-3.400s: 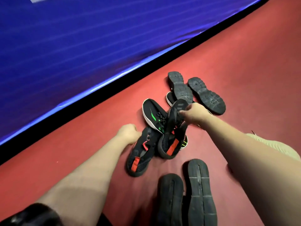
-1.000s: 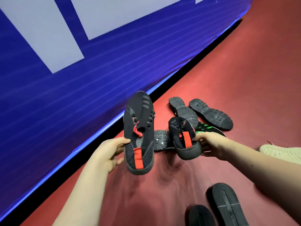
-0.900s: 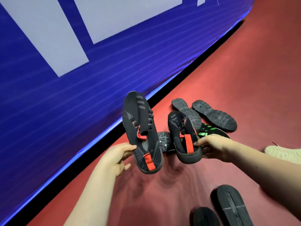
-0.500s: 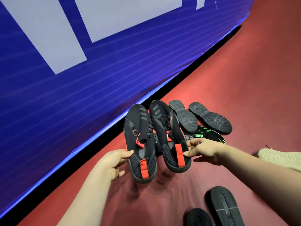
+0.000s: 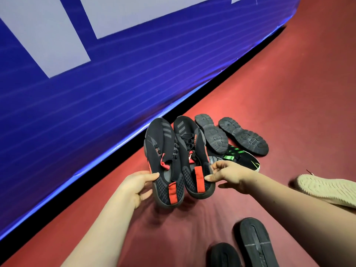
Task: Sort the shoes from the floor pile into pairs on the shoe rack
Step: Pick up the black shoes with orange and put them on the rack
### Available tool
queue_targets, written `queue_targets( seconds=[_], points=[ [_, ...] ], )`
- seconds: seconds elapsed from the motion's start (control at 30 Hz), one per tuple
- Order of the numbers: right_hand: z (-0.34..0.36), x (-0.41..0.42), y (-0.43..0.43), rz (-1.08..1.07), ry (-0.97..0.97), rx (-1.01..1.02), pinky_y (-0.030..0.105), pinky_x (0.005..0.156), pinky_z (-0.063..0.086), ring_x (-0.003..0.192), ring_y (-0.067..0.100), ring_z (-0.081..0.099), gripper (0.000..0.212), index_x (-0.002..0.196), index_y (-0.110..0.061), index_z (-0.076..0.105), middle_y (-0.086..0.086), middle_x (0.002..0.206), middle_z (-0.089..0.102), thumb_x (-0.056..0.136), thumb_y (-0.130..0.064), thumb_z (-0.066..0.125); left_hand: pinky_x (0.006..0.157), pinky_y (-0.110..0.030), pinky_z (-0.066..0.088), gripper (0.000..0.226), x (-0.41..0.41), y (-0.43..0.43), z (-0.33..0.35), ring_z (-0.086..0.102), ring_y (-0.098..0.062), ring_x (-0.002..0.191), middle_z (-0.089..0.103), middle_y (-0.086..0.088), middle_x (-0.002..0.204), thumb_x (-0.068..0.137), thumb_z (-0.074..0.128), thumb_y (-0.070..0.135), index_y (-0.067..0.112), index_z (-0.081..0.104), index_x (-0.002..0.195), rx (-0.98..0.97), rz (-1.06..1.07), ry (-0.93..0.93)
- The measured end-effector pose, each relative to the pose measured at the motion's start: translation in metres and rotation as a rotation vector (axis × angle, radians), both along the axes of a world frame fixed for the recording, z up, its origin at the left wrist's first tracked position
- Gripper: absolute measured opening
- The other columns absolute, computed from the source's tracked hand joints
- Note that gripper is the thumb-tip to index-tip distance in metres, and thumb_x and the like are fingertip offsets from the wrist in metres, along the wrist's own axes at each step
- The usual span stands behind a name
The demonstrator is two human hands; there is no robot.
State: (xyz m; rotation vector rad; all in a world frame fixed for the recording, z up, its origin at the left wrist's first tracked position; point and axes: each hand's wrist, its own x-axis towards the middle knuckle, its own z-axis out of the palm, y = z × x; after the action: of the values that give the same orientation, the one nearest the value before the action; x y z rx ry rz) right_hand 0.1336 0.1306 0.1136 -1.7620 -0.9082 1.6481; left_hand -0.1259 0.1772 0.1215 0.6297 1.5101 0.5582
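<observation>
Two matching black shoes with red heel tabs are held side by side above the red floor. My left hand (image 5: 135, 186) grips the heel of the left black-and-red shoe (image 5: 161, 157). My right hand (image 5: 229, 175) pinches the heel of the right black-and-red shoe (image 5: 192, 151). Behind them on the floor lie two grey-soled shoes turned sole up (image 5: 211, 136) (image 5: 243, 138) and a black shoe with green marks (image 5: 240, 158). No shoe rack is in view.
A blue padded wall (image 5: 115, 78) with white panels runs along the left, with a black gap at its base. Two dark shoes sole up (image 5: 255, 241) (image 5: 224, 255) lie at the bottom right. A cream shoe (image 5: 325, 186) shows at the right edge. The floor is red (image 5: 289, 83).
Both hands lifted one black-and-red shoe each from the pile and brought them together; they now sit side by side with toes pointing away, slightly closer than half a second ago.
</observation>
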Motion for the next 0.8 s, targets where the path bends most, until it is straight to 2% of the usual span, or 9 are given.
queue_targets(
  seconds=[0.13,0.23,0.3,0.37,0.43,0.5,0.6,0.7,0.8],
  points=[
    [0.005,-0.011,-0.026,-0.107,0.053,-0.014,0.033,0.075,0.037,0.069,0.01,0.049,0.035,0.069,-0.022,0.042,-0.009,0.063,0.051,0.076,-0.006,0.072,0.079,-0.029,0.044,0.02,-0.003,-0.023,0.009,0.058,-0.014,0.082,0.064,-0.001,0.083,0.078,0.071,0.008,0.017,0.06,0.092,-0.064,0.029,0.023],
    [0.031,-0.027,-0.071,-0.148,0.087,-0.109,0.033,0.074,0.037,0.071,0.014,0.052,0.023,0.076,-0.019,0.05,-0.004,0.069,0.058,0.075,-0.01,0.071,0.076,-0.029,0.042,0.034,-0.017,-0.072,0.037,0.056,-0.017,0.095,0.064,0.001,0.086,0.076,0.073,0.01,0.017,0.058,0.106,-0.194,0.062,0.038],
    [0.057,-0.042,-0.098,-0.246,0.136,-0.121,0.028,0.061,0.038,0.061,0.015,0.05,0.023,0.067,-0.017,0.051,-0.002,0.06,0.056,0.076,-0.008,0.07,0.075,-0.028,0.042,0.024,-0.025,-0.104,0.06,0.058,-0.015,0.086,0.068,0.004,0.075,0.079,0.071,0.009,0.016,0.059,0.099,-0.246,0.098,-0.001],
    [0.084,-0.057,-0.124,-0.346,0.195,-0.129,0.023,0.048,0.038,0.049,0.013,0.049,0.027,0.061,-0.016,0.048,-0.001,0.052,0.053,0.077,-0.005,0.067,0.064,-0.024,0.044,0.013,-0.029,-0.131,0.084,0.06,-0.01,0.069,0.069,0.005,0.067,0.083,0.066,0.007,0.015,0.059,0.092,-0.259,0.159,-0.037],
    [0.119,-0.071,-0.147,-0.364,0.187,-0.168,0.019,0.041,0.039,0.044,0.01,0.049,0.025,0.066,-0.013,0.047,0.0,0.052,0.051,0.078,-0.003,0.066,0.051,-0.019,0.047,0.024,-0.037,-0.155,0.11,0.064,-0.006,0.058,0.07,0.0,0.079,0.082,0.067,0.009,0.014,0.06,0.105,-0.284,0.191,-0.067],
    [0.155,-0.078,-0.169,-0.385,0.185,-0.179,0.017,0.039,0.039,0.043,0.009,0.049,0.026,0.068,-0.012,0.045,0.001,0.053,0.05,0.078,-0.001,0.066,0.052,-0.02,0.044,0.043,-0.045,-0.18,0.141,0.064,-0.008,0.059,0.07,-0.005,0.086,0.072,0.076,0.018,0.011,0.061,0.112,-0.276,0.177,-0.057],
    [0.231,-0.081,-0.188,-0.373,0.207,-0.214,0.015,0.041,0.038,0.047,0.015,0.048,0.025,0.066,-0.011,0.047,0.008,0.057,0.048,0.077,-0.002,0.067,0.06,-0.026,0.043,0.053,-0.063,-0.205,0.209,0.063,-0.014,0.07,0.071,-0.009,0.092,0.071,0.077,0.017,0.007,0.058,0.12,-0.311,0.172,-0.037],
    [0.303,-0.091,-0.215,-0.275,0.148,-0.258,0.026,0.051,0.029,0.059,0.018,0.041,0.032,0.066,-0.015,0.05,0.011,0.068,0.045,0.054,-0.027,0.077,0.062,-0.027,0.048,0.048,-0.076,-0.228,0.274,0.067,-0.018,0.076,0.071,-0.013,0.1,0.077,0.072,0.009,0.004,0.056,0.121,-0.338,0.162,-0.058],
    [0.377,-0.103,-0.235,-0.215,0.145,-0.246,0.029,0.057,0.03,0.068,0.021,0.04,0.038,0.067,-0.016,0.05,0.01,0.072,0.044,0.045,-0.034,0.076,0.067,-0.028,0.048,0.047,-0.095,-0.248,0.346,0.066,-0.023,0.081,0.07,-0.018,0.106,0.075,0.073,0.007,0.003,0.056,0.119,-0.324,0.185,-0.097]
  ],
)
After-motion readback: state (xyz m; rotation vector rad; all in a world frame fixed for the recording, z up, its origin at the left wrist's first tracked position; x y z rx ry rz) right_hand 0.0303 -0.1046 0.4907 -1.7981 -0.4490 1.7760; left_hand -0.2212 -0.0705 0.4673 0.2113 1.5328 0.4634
